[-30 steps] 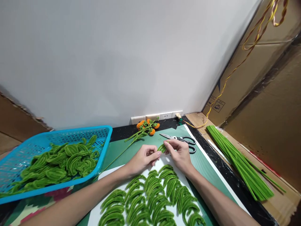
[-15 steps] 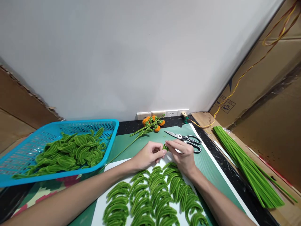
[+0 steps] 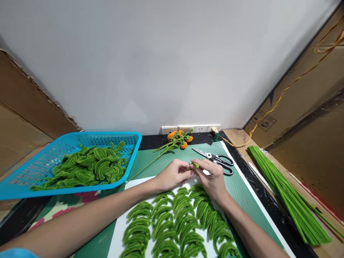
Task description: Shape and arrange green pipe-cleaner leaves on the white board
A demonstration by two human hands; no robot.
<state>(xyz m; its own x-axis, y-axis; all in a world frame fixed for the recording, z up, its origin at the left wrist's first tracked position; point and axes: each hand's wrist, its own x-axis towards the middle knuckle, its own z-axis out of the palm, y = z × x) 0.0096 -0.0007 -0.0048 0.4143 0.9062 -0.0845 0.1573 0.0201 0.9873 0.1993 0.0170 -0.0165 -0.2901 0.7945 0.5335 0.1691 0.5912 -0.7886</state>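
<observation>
My left hand (image 3: 176, 175) and my right hand (image 3: 211, 176) meet above the far end of a white sheet (image 3: 117, 234). Pinched between their fingertips is a small curled piece of green pipe cleaner (image 3: 194, 165), mostly hidden by the fingers. Just below the hands, curved green pipe-cleaner pieces (image 3: 164, 225) lie in several overlapping columns on the sheet. Black-handled scissors (image 3: 215, 157) rest beyond my right hand, with the blades pointing left.
On the left, a blue plastic basket (image 3: 138, 143) holds a heap of green pipe-cleaner leaves (image 3: 91, 165). Orange flowers on green stems (image 3: 178, 140) lie near the wall sockets (image 3: 200, 129). A bundle of straight green pipe cleaners (image 3: 287, 193) lies at right, beside cardboard (image 3: 314, 118).
The whole view has shifted slightly. Between my fingertips the green piece has turned, and its end now shows above the right fingers. Both hands stay close together.
</observation>
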